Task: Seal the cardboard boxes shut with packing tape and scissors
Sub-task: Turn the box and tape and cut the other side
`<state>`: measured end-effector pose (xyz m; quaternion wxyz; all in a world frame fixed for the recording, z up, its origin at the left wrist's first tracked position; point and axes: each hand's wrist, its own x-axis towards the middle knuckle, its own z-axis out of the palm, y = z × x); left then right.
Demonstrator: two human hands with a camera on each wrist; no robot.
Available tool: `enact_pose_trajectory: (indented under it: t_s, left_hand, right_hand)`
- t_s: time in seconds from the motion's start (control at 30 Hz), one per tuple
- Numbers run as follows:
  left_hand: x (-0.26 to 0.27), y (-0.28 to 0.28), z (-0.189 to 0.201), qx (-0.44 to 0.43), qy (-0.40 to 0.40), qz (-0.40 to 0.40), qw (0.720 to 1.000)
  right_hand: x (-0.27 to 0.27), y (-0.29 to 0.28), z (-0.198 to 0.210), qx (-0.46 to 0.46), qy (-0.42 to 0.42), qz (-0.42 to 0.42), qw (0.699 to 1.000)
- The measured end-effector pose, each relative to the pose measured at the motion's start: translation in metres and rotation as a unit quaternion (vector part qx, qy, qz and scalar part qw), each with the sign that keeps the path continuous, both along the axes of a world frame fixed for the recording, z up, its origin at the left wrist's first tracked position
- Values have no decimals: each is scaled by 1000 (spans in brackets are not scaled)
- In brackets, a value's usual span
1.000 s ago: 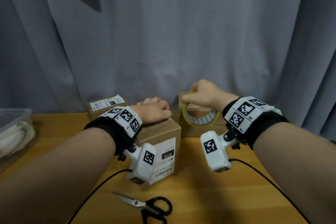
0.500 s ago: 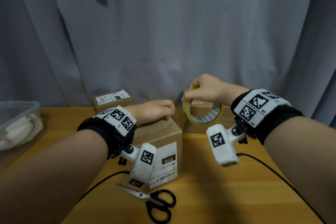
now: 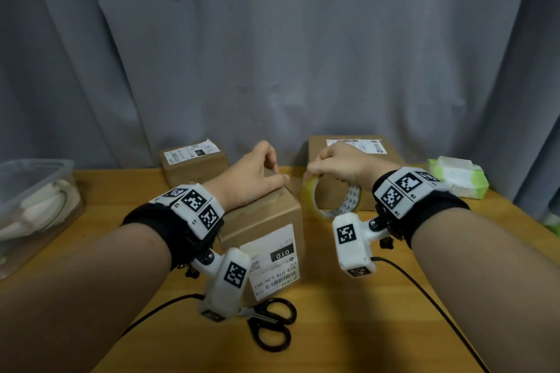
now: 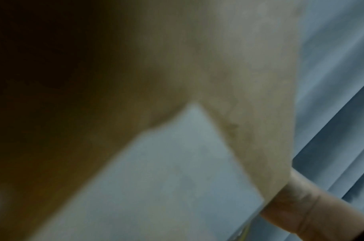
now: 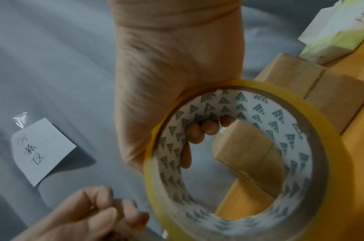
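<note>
A brown cardboard box (image 3: 269,215) with a white label stands at the table's middle. My left hand (image 3: 266,171) hovers over its far top edge, fingers curled and thumb against forefinger, apparently pinching the clear free end of the tape. My right hand (image 3: 339,162) grips a roll of yellowish packing tape (image 3: 328,201) just right of the box, fingers hooked through the roll's patterned core (image 5: 203,128). The left hand (image 5: 107,212) sits close to the roll (image 5: 249,163). Black-handled scissors (image 3: 271,327) lie in front of the box. The left wrist view is a blurred palm.
Two more cardboard boxes stand at the back, one to the left (image 3: 194,160) and one to the right (image 3: 348,145). A clear plastic tub (image 3: 36,200) sits at the left edge, a green-white tissue pack (image 3: 457,177) at the right. Grey curtain behind.
My left hand has lifted off the box top and curled into a pinch beside the roll. The right hand has kept the roll close by the box's right edge.
</note>
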<state>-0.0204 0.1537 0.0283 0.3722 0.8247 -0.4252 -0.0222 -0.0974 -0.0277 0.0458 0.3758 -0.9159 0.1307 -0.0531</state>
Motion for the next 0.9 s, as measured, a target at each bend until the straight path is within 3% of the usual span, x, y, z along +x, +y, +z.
enact_pose_trajectory:
  t_s: [0.13,0.23,0.3,0.4,0.47,0.57,0.67,0.8,0.9]
  left_hand:
    - [-1,5,-1,-30,-28,-4,999]
    - [4,9,0,-65,-37,-21,997]
    - [10,9,-3,-109,-28,-21,993]
    - [14,5,-18,-211,0,-19,977]
    - [18,5,-28,-232,14,-26,972]
    - [29,19,-27,-197,101,-37,975]
    - [42,43,-25,-138,172,-27,975]
    - [62,86,-44,-12,136,9,991]
    - [69,106,-53,135,79,70,985]
  right_hand:
    - [0,10,-14,14,-8,17,1000]
    - [2,10,2,-9,-49,7,999]
    - [6,9,18,-40,-72,-7,997]
    - [14,17,26,-129,-39,-16,991]
    - [18,25,22,-150,-26,-19,988]
    - [25,42,19,-137,-36,-16,990]
    - [35,71,21,-190,-34,2,981]
    - [50,113,15,-233,-33,35,971]
    - [60,134,11,-228,-21,89,969]
